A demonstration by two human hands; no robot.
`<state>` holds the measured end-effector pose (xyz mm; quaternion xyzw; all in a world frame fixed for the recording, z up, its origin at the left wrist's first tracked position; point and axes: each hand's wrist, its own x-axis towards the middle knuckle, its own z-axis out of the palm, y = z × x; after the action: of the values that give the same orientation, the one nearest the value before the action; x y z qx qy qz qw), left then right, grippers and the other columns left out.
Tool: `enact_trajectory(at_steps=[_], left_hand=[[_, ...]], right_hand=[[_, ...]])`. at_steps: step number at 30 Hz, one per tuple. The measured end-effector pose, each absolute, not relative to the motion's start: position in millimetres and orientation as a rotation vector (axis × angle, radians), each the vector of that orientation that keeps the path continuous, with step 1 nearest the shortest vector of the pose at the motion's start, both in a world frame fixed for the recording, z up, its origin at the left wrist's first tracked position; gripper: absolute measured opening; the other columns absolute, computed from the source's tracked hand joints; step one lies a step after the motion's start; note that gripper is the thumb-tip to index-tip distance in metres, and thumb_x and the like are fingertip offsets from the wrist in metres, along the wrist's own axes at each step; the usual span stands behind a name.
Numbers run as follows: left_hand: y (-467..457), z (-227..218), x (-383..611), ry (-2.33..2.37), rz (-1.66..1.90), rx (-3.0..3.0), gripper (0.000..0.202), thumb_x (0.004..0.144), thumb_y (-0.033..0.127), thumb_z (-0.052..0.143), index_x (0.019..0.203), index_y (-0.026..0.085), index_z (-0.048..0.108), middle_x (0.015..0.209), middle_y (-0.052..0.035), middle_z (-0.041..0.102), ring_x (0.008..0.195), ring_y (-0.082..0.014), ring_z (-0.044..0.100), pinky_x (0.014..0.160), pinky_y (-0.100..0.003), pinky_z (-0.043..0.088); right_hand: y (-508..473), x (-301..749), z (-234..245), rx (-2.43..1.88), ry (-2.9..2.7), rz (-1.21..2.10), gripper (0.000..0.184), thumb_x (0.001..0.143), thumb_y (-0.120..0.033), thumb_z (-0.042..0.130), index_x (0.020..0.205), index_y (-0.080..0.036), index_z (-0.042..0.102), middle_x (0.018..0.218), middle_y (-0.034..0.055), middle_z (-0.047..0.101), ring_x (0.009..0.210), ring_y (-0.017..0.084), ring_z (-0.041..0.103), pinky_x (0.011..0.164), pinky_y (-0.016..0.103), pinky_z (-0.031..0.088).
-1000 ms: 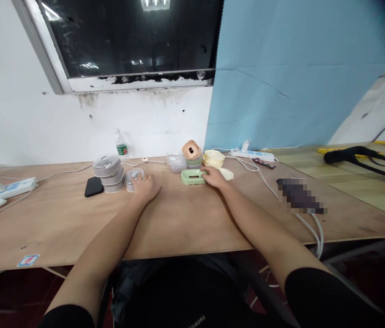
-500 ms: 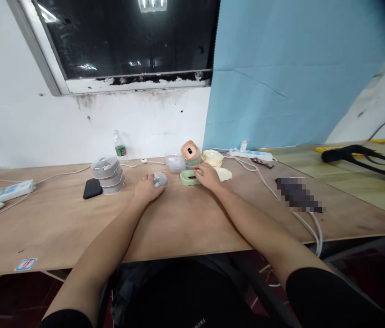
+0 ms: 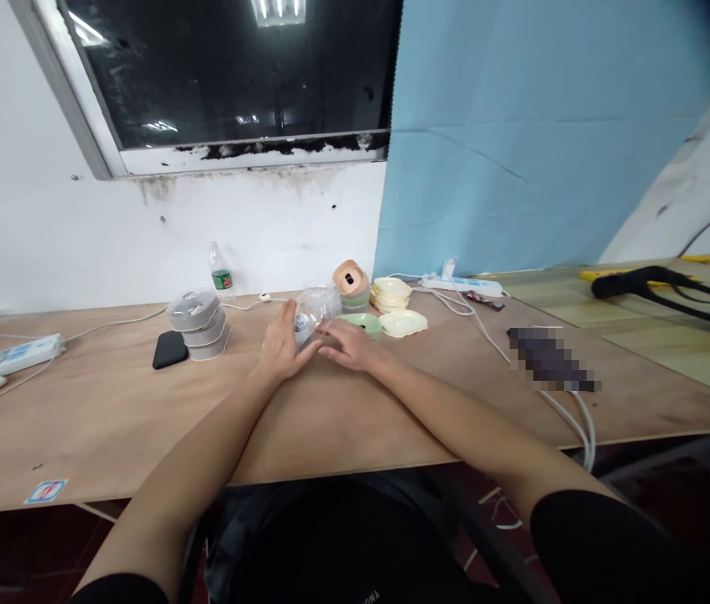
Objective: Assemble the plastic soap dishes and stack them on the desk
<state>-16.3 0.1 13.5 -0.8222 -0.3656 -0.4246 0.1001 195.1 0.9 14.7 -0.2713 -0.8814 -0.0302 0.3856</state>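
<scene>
Between my hands a transparent plastic cover (image 3: 318, 304) stands tilted, with a small printed round mark showing near its left side. My left hand (image 3: 283, 342) supports it from the left, fingers straight up along it and thumb stretched to the right. My right hand (image 3: 355, 346) has its fingertips at the cover's lower right edge, thumb below. The contact points are partly hidden. Just behind my right hand lies a green oval piece (image 3: 368, 323) with raised rim. The grey piece seen before under my left hand cannot be made out separately.
At left stand stacked grey round containers (image 3: 197, 323) beside a black phone (image 3: 169, 349). Behind are a bottle (image 3: 221, 273), a peach-coloured piece (image 3: 350, 277) on a stack, and cream scalloped pieces (image 3: 391, 294). Power strips (image 3: 462, 286) and cables lie around; a black saw-like frame (image 3: 670, 289) is far right.
My right hand has left the green piece and moved left to the transparent cover. My left hand has turned upright beside it. The cover is now tilted between both hands.
</scene>
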Motion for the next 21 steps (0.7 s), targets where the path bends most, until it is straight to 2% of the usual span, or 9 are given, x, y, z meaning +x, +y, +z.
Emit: enact_trajectory(at_steps=[4,8,11,16,19,21], left_hand=[[2.1,10.4,-14.9,-0.938,-1.196,-2.486,0.094,0.088,0.053,0.048,0.15,0.009,-0.008,0.155,-0.0249,0.014,0.145,-0.0329,0.015,0.113,-0.049,0.024],[3.4,8.9,-13.8,-1.02,-1.122,-2.48,0.098,0.086,0.053,0.049,0.149,0.005,-0.01,0.155,-0.0266,0.01,0.145,-0.0329,0.013,0.112,-0.048,0.025],[2.0,8.5,-10.7,-1.199,-0.97,-2.454,0.095,0.084,0.058,0.05,0.15,0.008,0.003,0.156,-0.0244,0.013,0.144,-0.0329,0.018,0.111,-0.049,0.026],[4.5,3.6,-11.8,-1.505,-0.754,-2.35,0.075,0.084,0.058,0.051,0.144,0.016,0.033,0.152,-0.0178,0.03,0.141,-0.0333,0.025,0.111,-0.053,0.021],[9.7,-0.4,-17.0,-1.608,-0.692,-2.329,0.069,0.083,0.059,0.051,0.139,0.019,0.041,0.148,-0.0157,0.037,0.138,-0.0342,0.029,0.11,-0.053,0.024],[12.2,-1.9,-19.4,-1.638,-0.665,-2.34,0.069,0.083,0.06,0.051,0.138,0.019,0.043,0.147,-0.0154,0.039,0.136,-0.0341,0.031,0.109,-0.052,0.025]], right_hand=[[-10.1,176.7,9.9,-0.673,-2.134,0.053,0.036,0.096,-0.043,0.04,0.115,-0.019,0.06,0.108,0.0103,0.067,0.095,0.02,0.062,0.084,0.035,0.049],[-12.5,169.9,8.2,-0.779,-2.045,0.108,0.029,0.096,-0.04,0.041,0.101,-0.019,0.061,0.091,0.007,0.068,0.08,0.018,0.061,0.075,0.032,0.047],[-3.6,174.7,15.3,-0.845,-2.003,0.078,0.023,0.095,-0.037,0.045,0.098,-0.02,0.06,0.084,0.0047,0.066,0.074,0.017,0.059,0.07,0.029,0.046],[41.1,194.5,45.1,-0.899,-1.914,-0.03,0.017,0.091,-0.032,0.049,0.092,-0.02,0.061,0.089,0.0054,0.065,0.082,0.018,0.059,0.076,0.031,0.046],[74.9,206.0,63.5,-1.003,-1.944,-0.092,0.017,0.086,-0.035,0.054,0.09,-0.019,0.061,0.092,0.0065,0.066,0.084,0.02,0.059,0.076,0.032,0.045],[92.4,210.3,71.5,-1.118,-1.986,-0.159,0.024,0.083,-0.042,0.059,0.089,-0.019,0.061,0.09,0.0074,0.066,0.086,0.022,0.058,0.077,0.033,0.044]])
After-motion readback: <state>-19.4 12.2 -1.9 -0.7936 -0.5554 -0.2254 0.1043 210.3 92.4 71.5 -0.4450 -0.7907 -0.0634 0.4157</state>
